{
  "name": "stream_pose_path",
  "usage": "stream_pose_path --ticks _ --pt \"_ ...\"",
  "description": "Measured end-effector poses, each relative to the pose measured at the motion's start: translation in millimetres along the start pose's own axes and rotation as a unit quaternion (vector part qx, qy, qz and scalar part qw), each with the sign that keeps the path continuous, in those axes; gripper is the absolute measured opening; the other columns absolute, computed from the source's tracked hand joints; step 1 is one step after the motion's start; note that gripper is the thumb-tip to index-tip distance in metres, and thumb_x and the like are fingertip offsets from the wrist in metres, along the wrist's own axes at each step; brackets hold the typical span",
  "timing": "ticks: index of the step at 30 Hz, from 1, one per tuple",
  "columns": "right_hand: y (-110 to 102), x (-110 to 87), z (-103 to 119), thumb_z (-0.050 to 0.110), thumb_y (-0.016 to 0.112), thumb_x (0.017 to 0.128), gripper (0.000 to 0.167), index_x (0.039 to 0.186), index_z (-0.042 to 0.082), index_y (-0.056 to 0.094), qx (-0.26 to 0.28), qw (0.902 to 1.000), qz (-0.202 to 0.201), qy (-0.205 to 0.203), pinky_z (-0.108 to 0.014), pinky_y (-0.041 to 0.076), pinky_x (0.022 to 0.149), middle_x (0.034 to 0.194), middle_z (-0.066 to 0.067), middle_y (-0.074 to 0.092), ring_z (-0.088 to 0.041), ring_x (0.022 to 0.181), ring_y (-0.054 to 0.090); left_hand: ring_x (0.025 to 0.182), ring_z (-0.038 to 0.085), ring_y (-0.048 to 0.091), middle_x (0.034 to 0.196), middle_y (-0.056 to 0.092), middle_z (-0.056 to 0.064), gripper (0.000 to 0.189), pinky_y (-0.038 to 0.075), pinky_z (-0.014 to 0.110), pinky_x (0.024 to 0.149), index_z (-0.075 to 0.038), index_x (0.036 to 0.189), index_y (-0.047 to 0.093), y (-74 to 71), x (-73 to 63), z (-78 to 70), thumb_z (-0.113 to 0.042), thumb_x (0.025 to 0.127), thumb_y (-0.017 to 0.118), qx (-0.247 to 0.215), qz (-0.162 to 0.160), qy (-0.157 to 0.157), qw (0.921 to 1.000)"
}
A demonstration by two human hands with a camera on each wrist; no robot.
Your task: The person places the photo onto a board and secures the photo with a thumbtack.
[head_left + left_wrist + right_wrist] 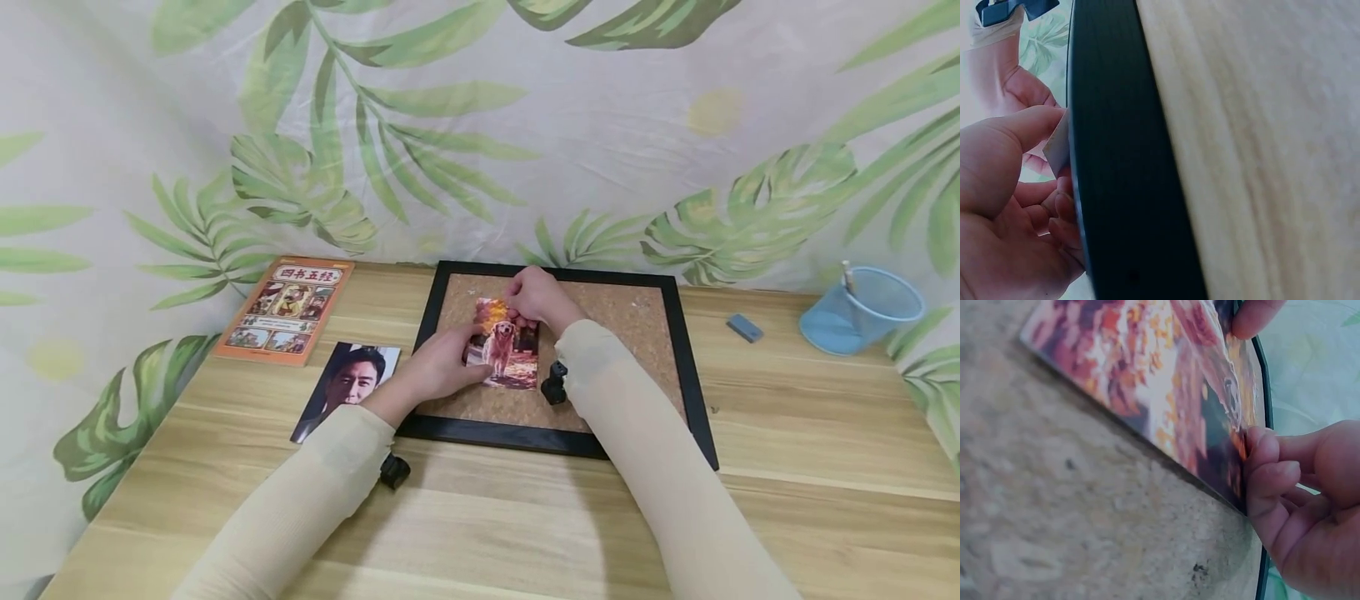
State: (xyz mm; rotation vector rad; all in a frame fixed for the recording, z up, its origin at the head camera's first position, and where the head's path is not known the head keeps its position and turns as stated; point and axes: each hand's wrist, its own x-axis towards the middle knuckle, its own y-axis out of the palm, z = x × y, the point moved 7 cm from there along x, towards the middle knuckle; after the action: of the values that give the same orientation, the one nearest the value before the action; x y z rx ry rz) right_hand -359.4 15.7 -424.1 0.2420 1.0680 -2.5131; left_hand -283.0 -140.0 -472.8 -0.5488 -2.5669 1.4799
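Observation:
A photo of a golden dog among autumn leaves [501,350] lies over the cork board [615,350] with the black frame [502,432]. My left hand [444,362] holds the photo's left side, thumb near the bottom and a finger higher up; in the left wrist view the board's frame hides much of the grip. At the top right of the photo is my right hand [542,298], its curled fingers [1266,481] pinching the edge in the right wrist view. Whether anything small sits between those fingertips is hidden.
Left of the board lies a portrait photo [318,408], partly behind the left forearm. An orange comic-style book [281,312] is farther back. To the right are a blue eraser [745,327] and a blue mesh pen cup [840,321]. A leaf-patterned cloth [450,125] hangs behind the table.

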Motion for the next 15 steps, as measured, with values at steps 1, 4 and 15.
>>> stream_pose_path --ticks 1,4,15 --pt "0 0.5 -1 0.008 0.060 0.109 0.015 0.105 -0.001 0.071 -0.002 1.0000 -0.001 0.006 -0.021 0.048 0.051 0.070 0.001 0.066 -0.007 0.050 0.058 0.140 0.034 0.061 0.151 0.063 0.016 0.075 0.049 0.051 0.117 -0.007 0.155 0.055 -0.1 -0.2 -1.0 -0.044 0.095 0.080 -0.002 0.000 0.002 1.0000" --pt "0 1.7 -4 0.009 0.059 0.109 0.015 0.109 -0.001 0.070 0.005 0.9997 -0.004 0.023 -0.021 0.048 0.050 0.070 0.000 0.067 -0.008 0.049 0.057 0.141 0.035 0.060 0.152 0.063 0.018 0.073 0.047 0.051 0.118 -0.006 0.154 0.055 -1.8 -2.0 -4.3 -0.042 0.095 0.079 -0.005 0.002 0.003 1.0000" --pt "-3 -1.1 -9 0.013 0.061 0.109 0.015 0.101 0.001 0.066 -0.007 0.9991 -0.009 0.042 -0.025 0.047 0.046 0.057 -0.001 0.062 -0.011 0.043 0.056 0.139 0.036 0.063 0.151 0.065 0.017 0.075 0.050 0.053 0.115 -0.008 0.156 0.055 1.5 -1.1 -2.2 -0.051 0.098 0.076 0.064 0.018 0.002 0.9978"
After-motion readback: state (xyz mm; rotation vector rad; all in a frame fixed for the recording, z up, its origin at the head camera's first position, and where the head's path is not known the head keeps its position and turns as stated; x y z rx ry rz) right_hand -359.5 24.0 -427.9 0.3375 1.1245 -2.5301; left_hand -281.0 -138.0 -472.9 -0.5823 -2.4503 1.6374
